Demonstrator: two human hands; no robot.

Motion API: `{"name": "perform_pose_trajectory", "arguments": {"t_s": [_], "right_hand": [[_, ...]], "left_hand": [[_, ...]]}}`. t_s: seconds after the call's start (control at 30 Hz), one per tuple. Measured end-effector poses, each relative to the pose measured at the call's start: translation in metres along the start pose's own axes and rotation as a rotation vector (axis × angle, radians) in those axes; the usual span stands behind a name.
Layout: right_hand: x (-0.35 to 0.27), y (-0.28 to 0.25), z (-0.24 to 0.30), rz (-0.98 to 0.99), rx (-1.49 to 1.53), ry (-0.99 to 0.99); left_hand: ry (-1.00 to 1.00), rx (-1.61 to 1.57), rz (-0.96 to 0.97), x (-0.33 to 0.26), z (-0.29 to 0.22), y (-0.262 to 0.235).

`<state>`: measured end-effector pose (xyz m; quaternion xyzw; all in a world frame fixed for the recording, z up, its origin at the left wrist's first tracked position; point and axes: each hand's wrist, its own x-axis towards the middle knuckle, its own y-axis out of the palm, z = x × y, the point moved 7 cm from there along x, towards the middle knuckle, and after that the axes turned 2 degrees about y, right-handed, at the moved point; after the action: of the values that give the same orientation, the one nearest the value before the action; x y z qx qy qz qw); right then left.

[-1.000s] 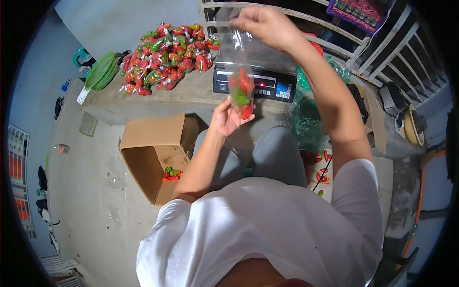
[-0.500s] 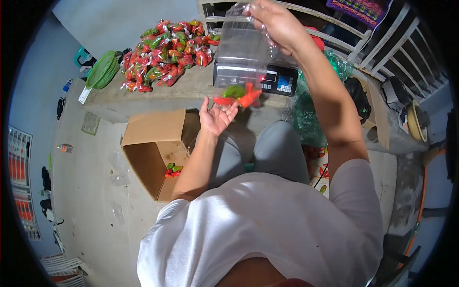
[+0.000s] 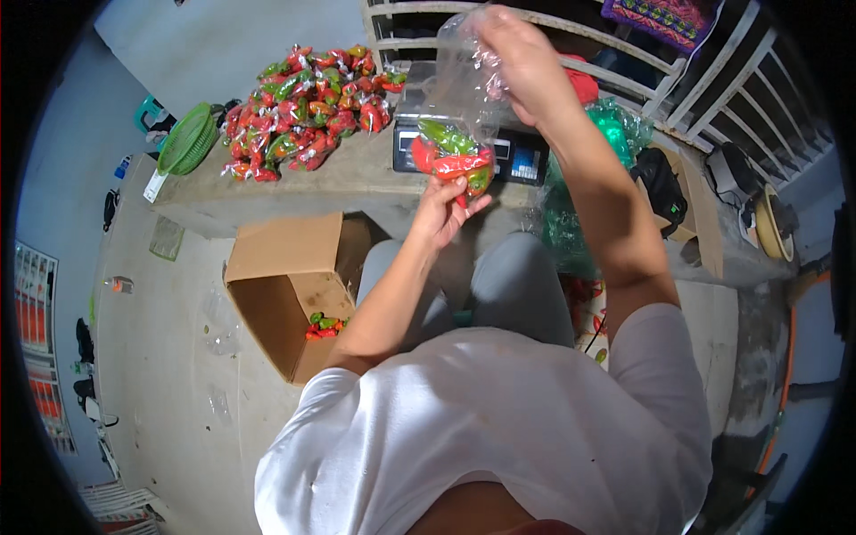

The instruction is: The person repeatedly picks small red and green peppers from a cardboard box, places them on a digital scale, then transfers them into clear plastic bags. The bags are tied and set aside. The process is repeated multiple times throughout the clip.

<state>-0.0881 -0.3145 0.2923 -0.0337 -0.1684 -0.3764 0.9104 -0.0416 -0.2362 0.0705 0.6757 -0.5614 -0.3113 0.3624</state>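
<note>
In front of the scale hangs a clear plastic bag [image 3: 465, 102] with red and green peppers [image 3: 455, 159] gathered in its bottom. My right hand [image 3: 526, 67] is closed on the bunched top of this bag. Under the peppers is my left hand [image 3: 441, 214], its thumb pressed against the bag's lower end and some of its fingers stretched out. Partly hidden by the bag, a black digital scale [image 3: 526, 165] with a keypad stands on the concrete ledge [image 3: 357, 174].
Many bagged peppers [image 3: 303, 111] form a pile on the ledge's left, beside a green basket [image 3: 189, 143]. Below, a cardboard box [image 3: 285, 254] lies with loose peppers [image 3: 323, 326] in it. Green plastic wrap [image 3: 571, 214] hangs right of my knees. White railings [image 3: 526, 18] stand behind the scale.
My left hand has risen to the right, from lying open beneath the bag to gripping its bottom. The peppers sit higher and more upright in the bag. My right hand keeps the top.
</note>
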Motion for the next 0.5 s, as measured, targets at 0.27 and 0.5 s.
{"name": "perform_pose_trajectory", "arguments": {"t_s": [0.27, 0.5], "right_hand": [[-0.010, 0.000, -0.017, 0.027, 0.009, 0.100], [-0.006, 0.012, -0.023, 0.120, -0.258, 0.073]], "left_hand": [[0.035, 0.161, -0.163, -0.015, 0.006, -0.038], [-0.128, 0.119, -0.148, -0.031, 0.052, -0.058]]}}
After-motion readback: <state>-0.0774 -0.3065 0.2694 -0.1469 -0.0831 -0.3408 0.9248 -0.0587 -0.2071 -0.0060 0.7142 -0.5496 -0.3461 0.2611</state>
